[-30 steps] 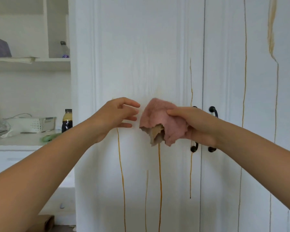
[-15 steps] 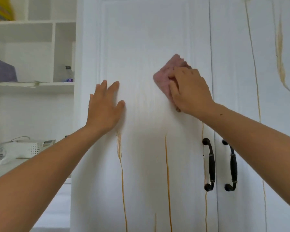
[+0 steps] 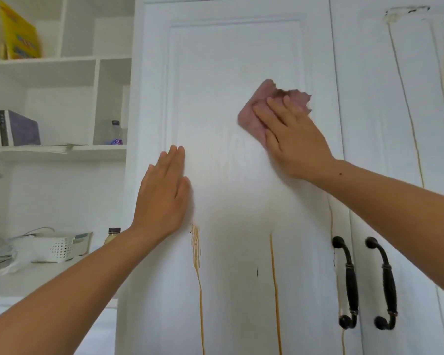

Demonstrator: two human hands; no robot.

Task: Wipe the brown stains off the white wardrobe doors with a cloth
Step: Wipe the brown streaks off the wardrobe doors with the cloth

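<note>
Nearest, two bare forearms reach up and forward from the lower corners. The left grip (image 3: 162, 196) is a flat hand – fingers straight and together, thumb alongside – with its palm against the left wardrobe door (image 3: 228, 55), holding nothing. The right grip (image 3: 292, 142) is higher and to the right on the same door; its fingers lie nearly straight and spread on a crumpled pink cloth (image 3: 250, 119), pressing it to the panel rather than curling round it. The cloth shows above and left of the fingers, its frayed edge just short of the door's right moulding.

Below the left grip a brown streak (image 3: 197, 262) runs down the door, and a thinner streak (image 3: 274, 283) runs beside it. Two dark handles (image 3: 350, 283) flank the gap between the doors. The right door (image 3: 369, 124) carries long brown runs (image 3: 406, 103) from a smear near its top.

To the left are open white shelves. The top compartment holds a yellow box (image 3: 19, 34), the one beneath it books (image 3: 13, 130), and the narrow one beside them a clear bottle (image 3: 114, 133). Lower, a perforated white basket (image 3: 59, 247) sits on the tabletop (image 3: 23, 280) – its contents cannot be made out – with a dark-capped bottle (image 3: 113, 233) to its right.
</note>
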